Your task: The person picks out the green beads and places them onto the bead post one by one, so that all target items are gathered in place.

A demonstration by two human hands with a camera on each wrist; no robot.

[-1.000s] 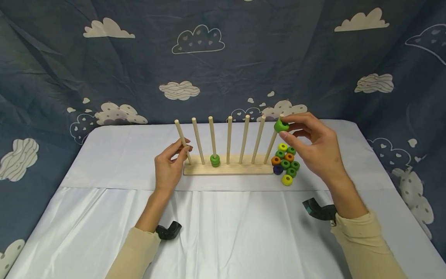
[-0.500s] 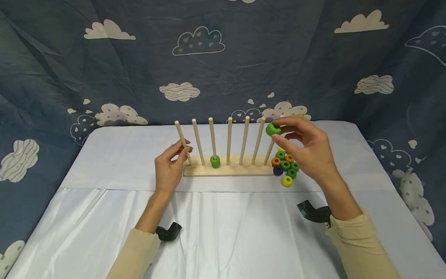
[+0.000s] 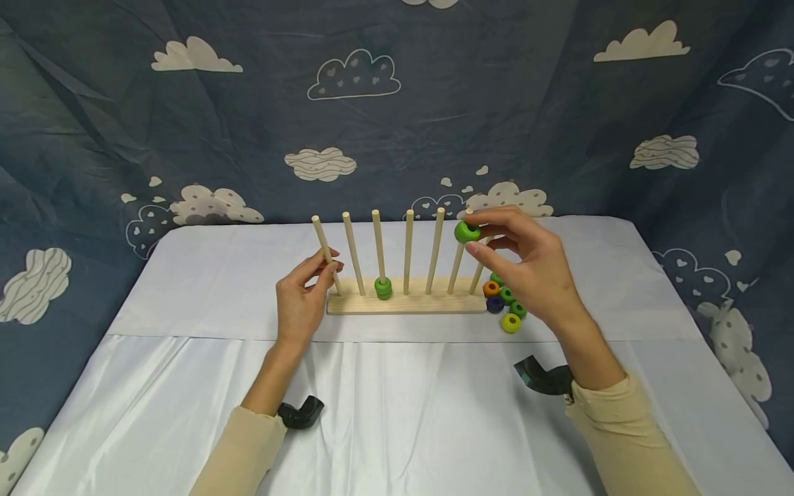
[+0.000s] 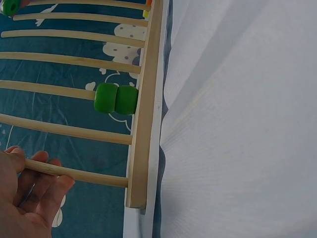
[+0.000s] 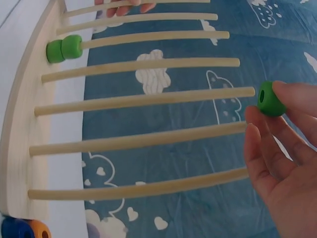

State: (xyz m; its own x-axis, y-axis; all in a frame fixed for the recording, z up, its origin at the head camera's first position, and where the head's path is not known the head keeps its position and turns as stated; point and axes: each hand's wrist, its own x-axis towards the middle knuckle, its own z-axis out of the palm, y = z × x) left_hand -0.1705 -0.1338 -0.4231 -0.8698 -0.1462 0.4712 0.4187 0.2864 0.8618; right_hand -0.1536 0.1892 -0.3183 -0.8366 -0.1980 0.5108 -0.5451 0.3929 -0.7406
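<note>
A pale wooden base (image 3: 406, 304) carries several upright pegs in a row. Two green beads (image 4: 116, 98) are stacked at the bottom of the third peg from the left. My left hand (image 3: 302, 296) pinches the leftmost peg (image 3: 322, 238) between thumb and fingers. With thumb and fingertips my right hand (image 3: 527, 265) holds a green bead (image 3: 467, 231), its hole facing the pegs in the right wrist view. In the head view this bead overlaps the upper part of the second peg from the right (image 3: 457, 265).
Loose beads lie at the base's right end, among them a yellow bead (image 3: 511, 323), a dark blue bead (image 3: 495, 304) and an orange bead (image 3: 491, 288). A white cloth (image 3: 397, 413) covers the table. Behind hangs a dark blue curtain (image 3: 496, 103) with clouds.
My right hand has moved left with the green bead, from the rightmost peg to the one beside it. The left hand has kept its hold on the leftmost peg.
</note>
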